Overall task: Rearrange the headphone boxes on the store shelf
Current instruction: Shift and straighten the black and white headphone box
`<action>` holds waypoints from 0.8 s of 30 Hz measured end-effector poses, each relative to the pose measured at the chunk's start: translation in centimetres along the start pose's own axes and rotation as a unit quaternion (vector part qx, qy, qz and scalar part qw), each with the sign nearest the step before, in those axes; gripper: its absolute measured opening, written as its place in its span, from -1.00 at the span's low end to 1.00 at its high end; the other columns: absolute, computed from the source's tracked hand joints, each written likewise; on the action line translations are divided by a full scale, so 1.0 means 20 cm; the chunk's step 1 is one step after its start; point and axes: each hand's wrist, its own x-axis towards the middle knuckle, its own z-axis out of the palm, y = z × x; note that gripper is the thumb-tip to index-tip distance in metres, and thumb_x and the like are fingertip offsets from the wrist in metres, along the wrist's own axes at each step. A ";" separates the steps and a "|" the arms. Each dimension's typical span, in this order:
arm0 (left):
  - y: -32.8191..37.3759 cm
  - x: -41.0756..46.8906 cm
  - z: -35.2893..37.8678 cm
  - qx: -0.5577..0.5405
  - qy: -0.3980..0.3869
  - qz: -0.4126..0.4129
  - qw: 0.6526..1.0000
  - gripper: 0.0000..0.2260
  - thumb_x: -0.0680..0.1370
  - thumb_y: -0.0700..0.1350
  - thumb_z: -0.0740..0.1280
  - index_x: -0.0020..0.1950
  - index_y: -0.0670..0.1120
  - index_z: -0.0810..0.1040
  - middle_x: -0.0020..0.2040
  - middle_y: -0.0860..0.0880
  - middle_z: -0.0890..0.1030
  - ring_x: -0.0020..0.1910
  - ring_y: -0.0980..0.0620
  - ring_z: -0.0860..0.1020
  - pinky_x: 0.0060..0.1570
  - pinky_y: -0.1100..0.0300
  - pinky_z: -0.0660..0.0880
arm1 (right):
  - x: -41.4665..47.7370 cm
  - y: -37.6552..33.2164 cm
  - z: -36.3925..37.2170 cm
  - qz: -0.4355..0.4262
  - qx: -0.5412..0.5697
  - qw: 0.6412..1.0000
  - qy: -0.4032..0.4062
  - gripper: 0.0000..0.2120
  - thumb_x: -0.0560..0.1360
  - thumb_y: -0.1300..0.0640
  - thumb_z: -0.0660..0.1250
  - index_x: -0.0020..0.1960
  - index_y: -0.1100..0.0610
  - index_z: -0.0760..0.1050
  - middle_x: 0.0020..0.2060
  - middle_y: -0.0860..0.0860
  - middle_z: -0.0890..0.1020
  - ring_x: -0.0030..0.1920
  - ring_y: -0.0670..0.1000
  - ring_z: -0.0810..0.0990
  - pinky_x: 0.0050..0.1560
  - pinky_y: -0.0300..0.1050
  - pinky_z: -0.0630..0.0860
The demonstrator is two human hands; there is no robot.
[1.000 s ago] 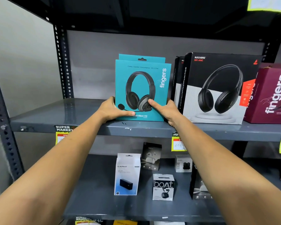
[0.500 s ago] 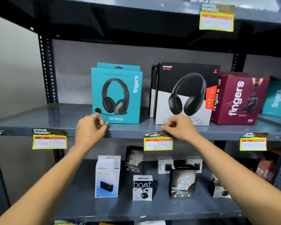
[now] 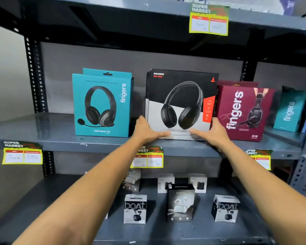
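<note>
The black-and-white Rockerz box (image 3: 181, 105) is stood upright mid-way along the middle shelf (image 3: 48, 137) and is gripped at its lower corners: the left hand (image 3: 147, 130) is wrapped around the bottom-left edge with the thumb laid across the front face, the right hand (image 3: 213, 131) likewise at the bottom-right. It is flanked by a teal fingers box (image 3: 102, 105) a small gap to its left and a maroon fingers box (image 3: 244, 112) just beside or touching on its right, with another teal box (image 3: 290, 110) seen further right. Yellow price tags (image 3: 22, 155) are hung on the shelf lip, and small boat earbud boxes (image 3: 135, 208) are set on the shelf below.
</note>
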 end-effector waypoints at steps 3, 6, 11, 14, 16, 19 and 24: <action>-0.02 0.07 0.01 -0.005 -0.037 -0.032 0.999 0.10 0.09 0.30 0.61 0.43 -0.20 0.25 0.41 -0.13 0.41 0.35 -0.13 0.42 0.32 -0.05 0.42 | 0.07 0.01 0.03 0.031 0.046 0.998 -0.004 -0.19 0.02 -0.29 0.63 0.13 0.01 0.43 0.01 -0.03 0.66 -0.01 0.02 0.66 0.04 0.01 0.60; -0.04 0.11 0.03 -0.024 -0.042 -0.040 0.998 0.11 0.01 0.33 0.60 0.42 -0.13 0.30 0.38 -0.07 0.46 0.33 -0.10 0.45 0.31 -0.05 0.43 | 0.12 0.01 0.07 0.044 0.146 0.987 -0.057 -0.25 0.11 -0.16 0.65 0.19 0.11 0.49 -0.03 0.03 0.70 -0.10 -0.04 0.71 -0.18 -0.17 0.60; -0.06 0.15 0.04 -0.083 -0.047 -0.044 0.994 -0.01 0.11 0.18 0.65 0.43 -0.08 0.33 0.37 -0.03 0.48 0.30 -0.06 0.46 0.32 0.01 0.42 | 0.21 0.05 0.08 0.052 0.251 0.958 -0.131 -0.59 0.33 0.13 0.58 0.13 0.17 0.61 -0.05 0.06 0.74 0.07 0.04 0.69 0.05 -0.15 0.59; -0.07 0.16 0.04 -0.102 -0.046 -0.048 0.993 -0.04 0.11 0.11 0.67 0.40 -0.09 0.34 0.31 -0.01 0.49 0.26 -0.05 0.47 0.28 0.02 0.44 | 0.24 0.06 0.08 0.061 0.237 0.955 -0.167 -0.63 0.32 0.12 0.59 0.08 0.16 0.63 0.00 0.08 0.73 0.08 0.03 0.68 0.23 -0.03 0.53; -0.08 0.16 0.03 -0.127 -0.039 -0.046 0.990 -0.02 0.04 0.12 0.68 0.38 -0.09 0.38 0.30 -0.02 0.53 0.24 -0.04 0.50 0.28 0.01 0.46 | 0.23 0.03 0.09 0.063 0.217 0.956 -0.189 -0.66 0.33 0.12 0.58 0.07 0.15 0.63 0.01 0.10 0.73 0.05 0.02 0.69 0.11 -0.11 0.56; -0.08 0.15 0.03 -0.135 -0.032 -0.049 0.989 0.03 -0.03 0.17 0.66 0.37 -0.08 0.40 0.28 -0.04 0.55 0.24 -0.05 0.51 0.29 -0.04 0.46 | 0.21 0.02 0.10 0.040 0.181 0.969 -0.162 -0.67 0.32 0.09 0.59 0.05 0.07 0.61 -0.03 0.03 0.72 0.03 0.01 0.67 0.01 -0.16 0.54; -0.08 0.11 0.02 -0.138 -0.014 -0.048 0.989 -0.06 0.05 0.06 0.69 0.35 -0.11 0.42 0.26 -0.05 0.57 0.22 -0.04 0.53 0.25 0.02 0.47 | 0.18 0.04 0.08 0.023 0.120 0.988 -0.092 -0.48 0.22 -0.07 0.63 0.11 0.05 0.59 -0.07 -0.06 0.69 -0.03 -0.05 0.64 0.01 -0.12 0.53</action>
